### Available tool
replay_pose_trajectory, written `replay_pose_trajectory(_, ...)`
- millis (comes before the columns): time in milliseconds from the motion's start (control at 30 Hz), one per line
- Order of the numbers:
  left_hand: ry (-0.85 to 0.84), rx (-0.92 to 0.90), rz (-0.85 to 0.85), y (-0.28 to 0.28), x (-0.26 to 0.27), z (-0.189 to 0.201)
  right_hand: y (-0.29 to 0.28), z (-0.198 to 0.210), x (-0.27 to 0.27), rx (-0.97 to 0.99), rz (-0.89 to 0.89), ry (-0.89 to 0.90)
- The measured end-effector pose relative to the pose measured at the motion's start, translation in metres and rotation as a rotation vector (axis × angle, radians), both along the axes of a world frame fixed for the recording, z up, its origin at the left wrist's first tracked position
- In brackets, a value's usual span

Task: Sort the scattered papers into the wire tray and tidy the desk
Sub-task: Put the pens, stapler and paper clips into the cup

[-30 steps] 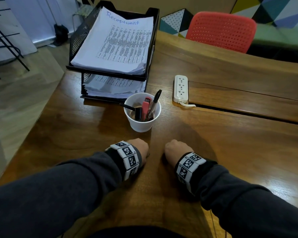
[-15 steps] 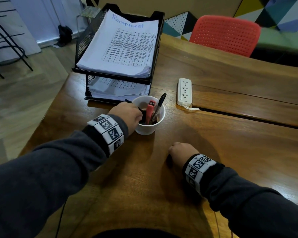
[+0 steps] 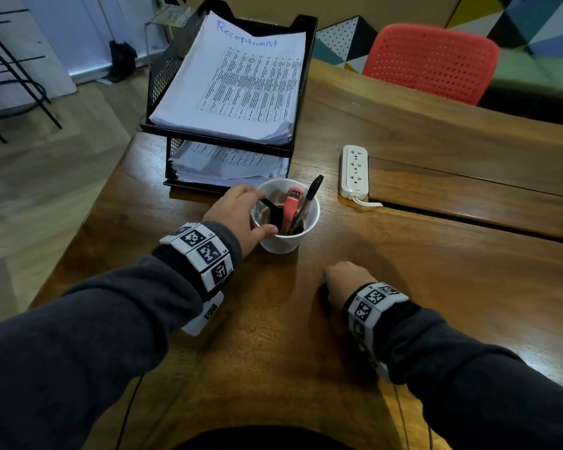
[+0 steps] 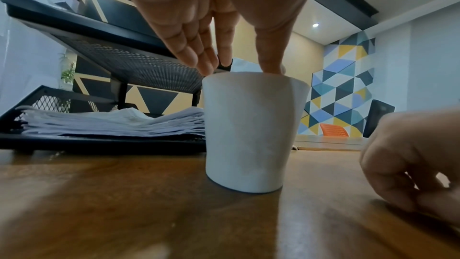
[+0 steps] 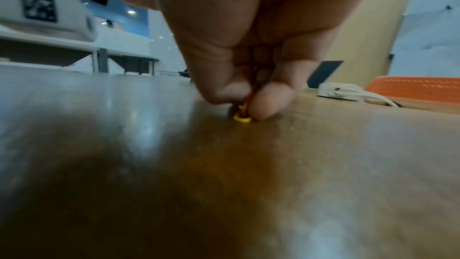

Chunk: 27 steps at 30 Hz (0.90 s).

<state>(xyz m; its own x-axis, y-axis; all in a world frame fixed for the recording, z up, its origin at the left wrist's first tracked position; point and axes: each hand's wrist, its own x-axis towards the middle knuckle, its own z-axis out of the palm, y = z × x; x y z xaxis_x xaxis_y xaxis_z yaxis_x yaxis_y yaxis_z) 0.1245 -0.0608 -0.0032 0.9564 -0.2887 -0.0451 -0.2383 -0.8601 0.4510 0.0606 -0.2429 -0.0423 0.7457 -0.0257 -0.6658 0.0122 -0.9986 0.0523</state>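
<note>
White paper cup: stands upright on the brown wooden desk, just in front of the black wire two-tier tray; it holds a black pen, a pink stapler-like tool and a flat black piece
Left hand: a second ago it lay fisted near the desk edge; now it reaches forward, its straight fingers on the cup's rim and its thumb dipped over the near edge — touching the rim, not clasping the cup
Right hand: stays low on the desk, fingers curled, pinching a small yellow and red object against the wood; what it is cannot be told
Printed paper stacks: fill both tiers of the tray, as before
White power strip: flat on the desk to the cup's right — unmoved
</note>
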Motion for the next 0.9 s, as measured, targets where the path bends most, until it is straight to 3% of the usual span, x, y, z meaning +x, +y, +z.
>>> replay_pose_trajectory(233,-0.024,0.009,-0.161,-0.001,-0.005,-0.007,-0.036,0.015,-0.003,0.120,-0.235,-0.017)
replay_pose_trajectory(367,-0.020,-0.008,-0.165,-0.001,-0.006,-0.010,-0.038,0.013,-0.009,0.182,-0.304,-0.035)
replay_pose_trajectory(567,-0.010,-0.014,-0.160,-0.002,-0.006,-0.009,-0.024,0.007,-0.010,0.077,-0.124,0.035)
replay_pose_trajectory(900,-0.008,-0.013,-0.151,-0.002,-0.006,-0.008,-0.019,0.005,-0.005,0.024,-0.096,0.062)
